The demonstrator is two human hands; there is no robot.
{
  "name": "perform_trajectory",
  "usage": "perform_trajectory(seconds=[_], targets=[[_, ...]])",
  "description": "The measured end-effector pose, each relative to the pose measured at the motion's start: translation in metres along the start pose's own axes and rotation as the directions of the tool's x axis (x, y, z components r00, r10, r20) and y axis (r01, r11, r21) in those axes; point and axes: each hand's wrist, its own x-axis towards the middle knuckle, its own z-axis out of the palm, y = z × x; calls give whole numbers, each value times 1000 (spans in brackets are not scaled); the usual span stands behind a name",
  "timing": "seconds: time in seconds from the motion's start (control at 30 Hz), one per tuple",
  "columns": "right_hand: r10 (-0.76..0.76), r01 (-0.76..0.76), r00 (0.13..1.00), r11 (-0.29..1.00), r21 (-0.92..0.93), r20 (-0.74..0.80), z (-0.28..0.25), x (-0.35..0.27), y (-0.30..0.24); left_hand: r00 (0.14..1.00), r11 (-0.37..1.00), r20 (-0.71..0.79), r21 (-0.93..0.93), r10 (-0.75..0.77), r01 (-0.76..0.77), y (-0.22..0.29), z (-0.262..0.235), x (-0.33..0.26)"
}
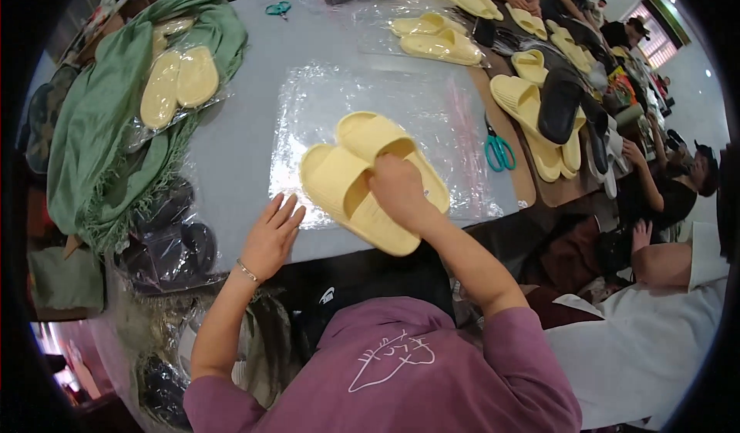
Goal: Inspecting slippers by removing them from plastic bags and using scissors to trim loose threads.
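Observation:
A pair of pale yellow slide slippers (333,172) lies side by side, toes pointing away from me, over the near part of a clear plastic bag (308,98). My right hand (398,190) grips the pair where the two straps meet; its fingertips are hidden inside the straps. To the left of the slippers, my left hand (270,236) hovers by the table's front edge with its fingers stretched out, holding nothing. The bag is flat on the grey table (231,163), and the slippers' heels reach past the front edge.
Teal-handled scissors (499,149) lie right of the bag; smaller teal scissors (278,9) lie at the far left. A bagged yellow pair (179,86) rests on green fringed cloth (100,148). More yellow slippers (439,38) and a black slipper (560,103) crowd the right. Several people work beyond.

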Motion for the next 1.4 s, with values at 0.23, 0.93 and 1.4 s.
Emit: perform_trajectory(seconds=[0.23,0.93,1.4], targets=[[304,-332,913,941,-64,-273,-39,25,69,998,998,54,61,29,-32,2,-16,27],[406,-340,870,905,254,-281,-16,30,190,741,480,331,-595,-585,645,-55,2,164],[14,-42,921,997,-64,-390,-31,47,11,701,754,-291,-351,-651,554,-48,-25,49]])
